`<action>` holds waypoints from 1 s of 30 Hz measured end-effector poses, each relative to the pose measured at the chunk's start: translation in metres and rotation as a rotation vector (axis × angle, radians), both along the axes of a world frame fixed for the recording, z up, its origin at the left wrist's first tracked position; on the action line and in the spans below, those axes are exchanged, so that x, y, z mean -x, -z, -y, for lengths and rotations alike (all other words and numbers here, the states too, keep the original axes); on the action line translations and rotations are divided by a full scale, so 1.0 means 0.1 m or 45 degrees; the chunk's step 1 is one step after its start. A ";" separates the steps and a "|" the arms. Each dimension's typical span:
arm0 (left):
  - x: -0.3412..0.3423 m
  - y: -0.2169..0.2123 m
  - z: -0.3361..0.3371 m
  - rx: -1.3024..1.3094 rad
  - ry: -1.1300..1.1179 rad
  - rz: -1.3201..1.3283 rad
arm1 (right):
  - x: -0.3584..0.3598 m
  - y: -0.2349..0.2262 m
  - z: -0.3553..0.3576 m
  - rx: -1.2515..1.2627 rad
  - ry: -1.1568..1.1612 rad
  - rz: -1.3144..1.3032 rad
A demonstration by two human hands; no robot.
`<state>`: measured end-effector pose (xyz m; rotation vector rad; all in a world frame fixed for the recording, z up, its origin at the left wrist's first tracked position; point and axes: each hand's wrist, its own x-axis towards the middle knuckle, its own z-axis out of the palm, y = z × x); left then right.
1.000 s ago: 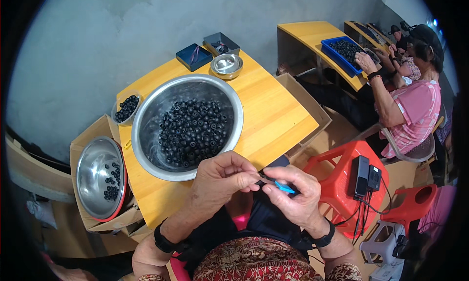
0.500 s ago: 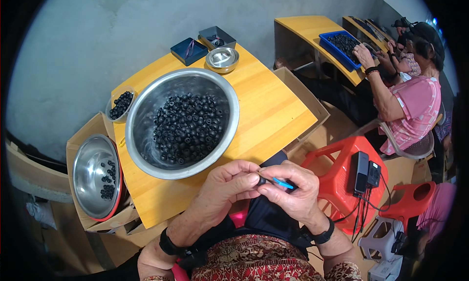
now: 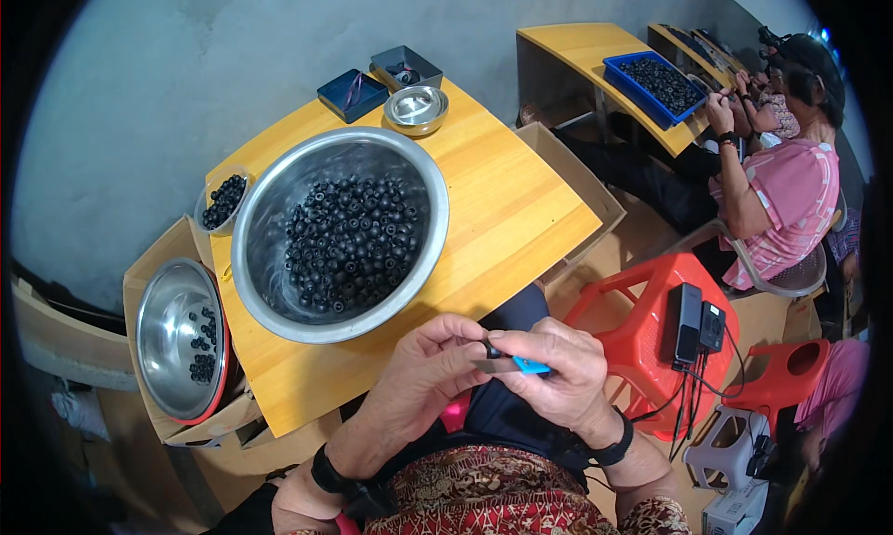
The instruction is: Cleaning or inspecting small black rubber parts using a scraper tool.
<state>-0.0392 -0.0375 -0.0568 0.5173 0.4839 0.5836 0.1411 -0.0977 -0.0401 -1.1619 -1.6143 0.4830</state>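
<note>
In front of my lap, my left hand (image 3: 428,363) pinches a small round black piece (image 3: 492,350) between thumb and fingers. My right hand (image 3: 565,372) closes around a small knife with a blue handle (image 3: 531,367). Its thin blade (image 3: 498,366) points left, across or just beside the black piece; whether it cuts in cannot be made out. Beyond my hands, a large metal basin (image 3: 246,265) on the wooden table holds a heap of similar black round pieces (image 3: 352,247), many with a hole in the middle.
A clear tub of black pieces (image 3: 224,203), two dark trays (image 3: 353,96) and a metal bowl (image 3: 416,110) share the table (image 3: 507,195). At left, a second basin (image 3: 167,349) sits over a box. Right: red stool (image 3: 633,326) with cabled devices; a co-worker beside a blue tray (image 3: 642,95).
The knife has turned in my right hand, so its blade now shows below the black piece. My left hand keeps its pinch. The co-worker's hand has lifted off the blue tray.
</note>
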 end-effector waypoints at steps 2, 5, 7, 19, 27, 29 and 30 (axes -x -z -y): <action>-0.03 -0.01 0.03 -0.028 -0.037 0.135 | 0.02 0.08 0.00 -0.233 0.119 0.173; -0.05 -0.05 0.04 -0.015 -0.049 0.057 | 0.00 0.10 0.01 -0.313 0.087 0.227; -0.04 -0.05 0.04 -0.008 -0.043 0.011 | 0.00 0.09 0.02 -0.348 0.075 0.262; -0.04 0.05 0.04 -0.266 -0.110 0.026 | -0.02 0.09 0.03 -0.347 0.104 0.272; -0.09 0.15 0.08 -0.112 -0.069 0.168 | -0.01 0.10 0.07 -0.552 0.142 0.528; -0.11 0.18 0.09 -0.048 -0.088 0.246 | 0.00 0.11 0.07 -0.569 0.144 0.532; -0.12 0.19 0.10 -0.048 -0.090 0.245 | 0.00 0.12 0.07 -0.584 0.148 0.535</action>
